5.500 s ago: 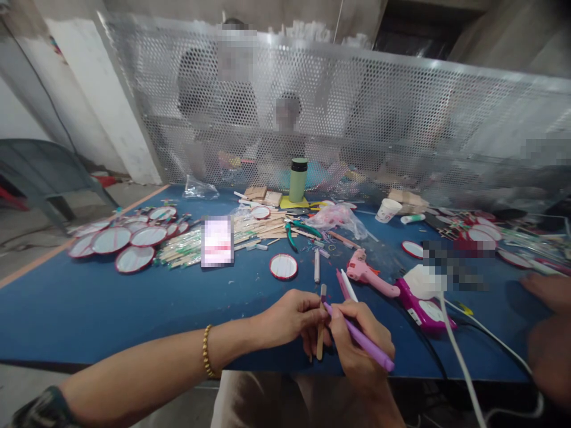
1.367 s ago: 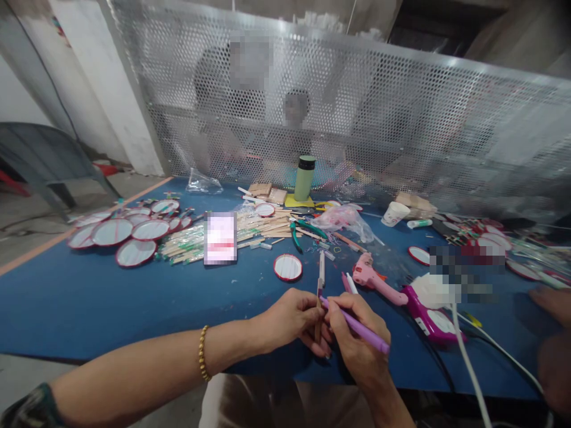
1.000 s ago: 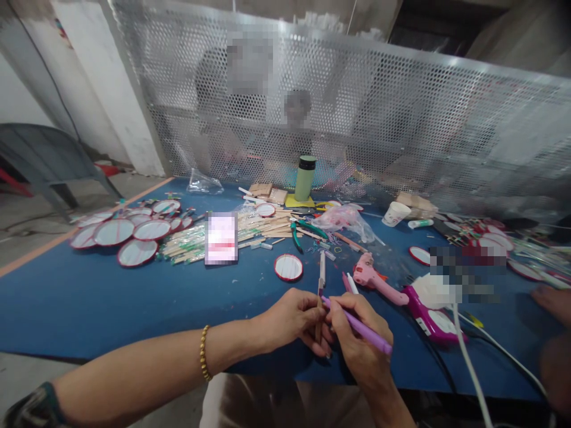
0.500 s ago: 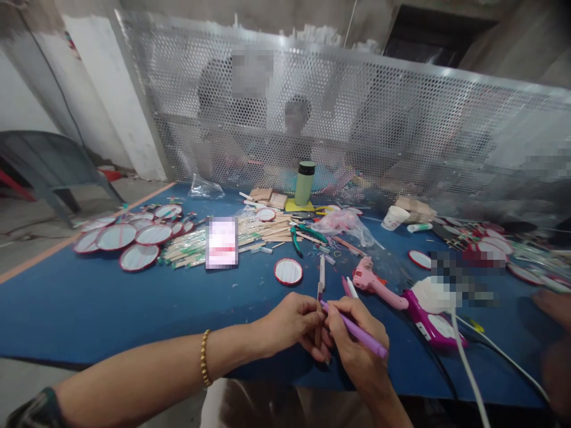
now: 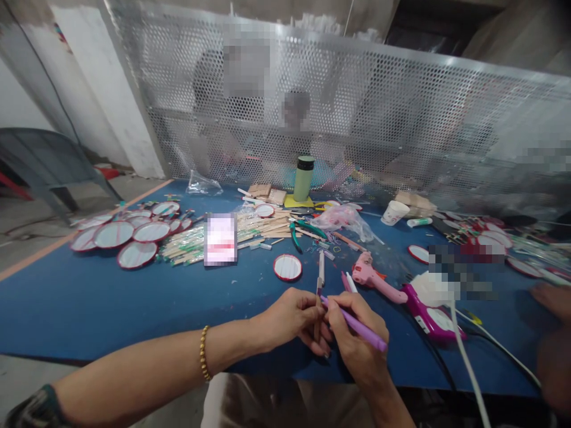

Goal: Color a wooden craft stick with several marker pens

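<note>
My left hand [image 5: 297, 321] pinches a thin wooden stick [image 5: 317, 328], held roughly upright near the table's front edge. A purple pen [image 5: 363, 331] is gripped in my right hand [image 5: 359, 342], its tip close against the upper part of the stick. The two hands meet at the fingers, which partly hide the stick. Just beyond them lie a pale slim tool or pen [image 5: 322, 267] and a white pen [image 5: 351, 282]. A round white disc with a red rim [image 5: 288, 267] rests flat on the blue table a little farther off.
A pink glue gun [image 5: 375, 279] and a magenta box with cables [image 5: 435, 321] lie to the right. Red-rimmed discs [image 5: 113, 234], wooden sticks [image 5: 272, 227], pliers [image 5: 295, 238], a phone [image 5: 220, 239], a green bottle [image 5: 303, 181] and a paper cup [image 5: 395, 213] stand farther back. Another person's hand [image 5: 551, 300] shows at right.
The view has shifted slightly. Both hands keep their grips, and the pen tip stays near the top of the stick with hardly any movement.
</note>
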The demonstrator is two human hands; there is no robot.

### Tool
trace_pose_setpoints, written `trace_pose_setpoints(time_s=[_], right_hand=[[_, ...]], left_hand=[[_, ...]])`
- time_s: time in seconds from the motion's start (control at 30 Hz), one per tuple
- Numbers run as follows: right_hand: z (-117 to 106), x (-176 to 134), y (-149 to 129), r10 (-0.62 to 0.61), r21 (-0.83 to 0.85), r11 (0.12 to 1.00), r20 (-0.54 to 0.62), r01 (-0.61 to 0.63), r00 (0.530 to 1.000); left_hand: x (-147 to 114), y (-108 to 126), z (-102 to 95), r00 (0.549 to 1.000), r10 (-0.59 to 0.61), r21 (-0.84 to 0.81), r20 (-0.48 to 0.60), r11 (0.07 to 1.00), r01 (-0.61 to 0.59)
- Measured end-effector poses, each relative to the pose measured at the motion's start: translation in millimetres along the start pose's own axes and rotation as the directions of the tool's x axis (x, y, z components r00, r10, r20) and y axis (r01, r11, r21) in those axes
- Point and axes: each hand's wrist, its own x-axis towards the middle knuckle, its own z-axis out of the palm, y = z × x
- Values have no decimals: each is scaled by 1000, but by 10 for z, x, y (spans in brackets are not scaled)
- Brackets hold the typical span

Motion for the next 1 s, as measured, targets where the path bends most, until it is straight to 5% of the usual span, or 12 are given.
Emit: trace_pose_setpoints(time_s=[1.0], right_hand=[[-26,-18,2,20,9,1000,26,-20,999]], left_hand=[[-14,1,-10,1000,18,1,26,1000,-18]])
